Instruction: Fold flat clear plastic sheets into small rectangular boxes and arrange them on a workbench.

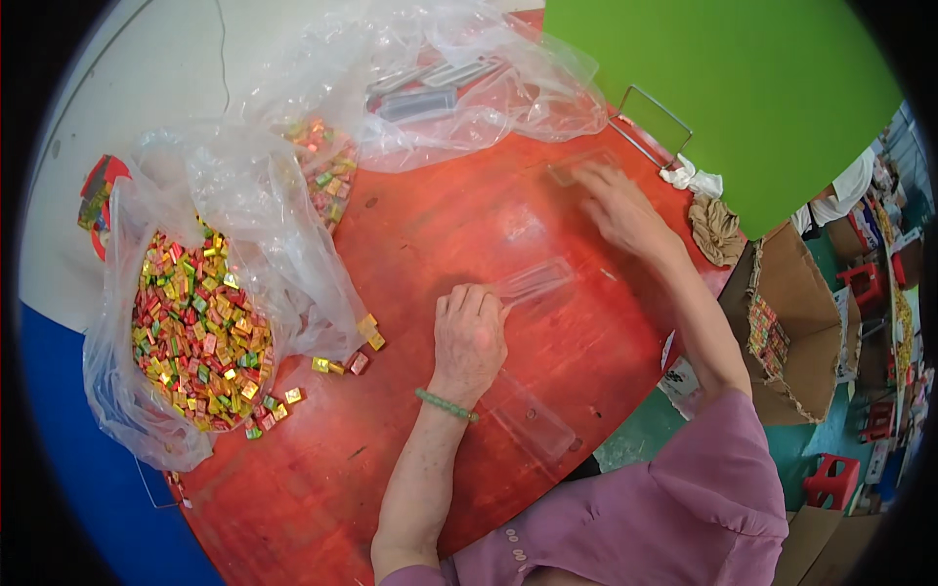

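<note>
My left hand [471, 337], with a green bead bracelet at its wrist, is closed with the fingers curled down at the near end of a clear plastic box [539, 281]. Another long clear plastic box [535, 422] lies on the red table beside that wrist, partly behind my hand. Farther off to the right, my right hand [620, 210] is smeared by motion. A faint, blurred clear plastic piece [584, 166] shows at its fingertips; whether the fingers grip it is not clear.
On the left of the red table [322, 479], a clear bag [107, 361] holds many small foil-wrapped pieces [200, 332]; several lie loose outside it. At the back, another bag [557, 98] holds clear plastic boxes [418, 104]. A crumpled brown cloth [716, 230] and open carton [796, 332] are at right.
</note>
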Demonstrator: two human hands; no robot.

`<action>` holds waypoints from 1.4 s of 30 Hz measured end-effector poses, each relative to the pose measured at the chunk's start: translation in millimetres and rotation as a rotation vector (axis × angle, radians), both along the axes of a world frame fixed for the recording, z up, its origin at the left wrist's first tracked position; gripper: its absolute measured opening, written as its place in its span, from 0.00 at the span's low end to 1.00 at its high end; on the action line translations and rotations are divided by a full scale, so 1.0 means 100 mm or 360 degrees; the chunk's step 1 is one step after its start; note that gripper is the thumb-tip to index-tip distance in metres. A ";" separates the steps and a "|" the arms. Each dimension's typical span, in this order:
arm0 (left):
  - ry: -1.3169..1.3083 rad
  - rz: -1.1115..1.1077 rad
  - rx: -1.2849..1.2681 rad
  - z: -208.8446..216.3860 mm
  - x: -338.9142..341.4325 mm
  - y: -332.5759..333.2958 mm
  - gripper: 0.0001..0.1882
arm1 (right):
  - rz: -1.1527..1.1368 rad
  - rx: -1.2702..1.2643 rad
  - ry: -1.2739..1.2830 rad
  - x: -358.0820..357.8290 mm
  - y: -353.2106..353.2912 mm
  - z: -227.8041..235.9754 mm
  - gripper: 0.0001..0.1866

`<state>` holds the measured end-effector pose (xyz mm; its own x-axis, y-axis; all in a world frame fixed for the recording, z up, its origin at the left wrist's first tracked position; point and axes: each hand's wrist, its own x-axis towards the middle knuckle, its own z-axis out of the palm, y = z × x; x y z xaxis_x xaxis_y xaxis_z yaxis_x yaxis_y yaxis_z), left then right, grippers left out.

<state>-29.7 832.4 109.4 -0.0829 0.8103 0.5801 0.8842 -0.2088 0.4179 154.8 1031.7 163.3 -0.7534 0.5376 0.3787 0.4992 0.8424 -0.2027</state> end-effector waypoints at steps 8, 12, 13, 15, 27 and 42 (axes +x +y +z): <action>-0.0118 -0.0240 0.0118 0.05 0.07 0.01 0.09 | 0.0502 0.0248 -0.0514 -0.04 -1.08 -0.01 0.13; -0.0189 -0.0299 0.0091 0.17 0.08 -0.09 0.13 | 0.0513 0.0227 -0.0436 0.08 -1.02 0.02 0.08; -0.0238 -0.0274 0.0072 0.25 0.09 -0.11 0.16 | 0.0441 0.0283 -0.0311 0.15 -0.90 0.01 0.07; -0.0173 -0.0163 -0.0089 0.39 0.09 -0.21 0.20 | 0.0269 0.0278 -0.0203 0.33 -0.59 -0.02 0.06; -0.0176 -0.0285 -0.1092 0.44 -0.14 -0.66 0.16 | -0.0049 0.0268 -0.0321 0.72 0.66 -0.46 0.13; -0.1089 -0.0250 -0.0980 0.22 -0.33 -0.59 0.10 | 0.0551 -0.0636 0.0051 0.14 -0.94 0.13 0.18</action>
<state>-62.5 773.3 131.4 -0.1111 0.9897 -0.0899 0.3850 0.1263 0.9143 168.4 937.4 176.6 -0.9038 0.3665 0.2209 0.1939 0.8109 -0.5522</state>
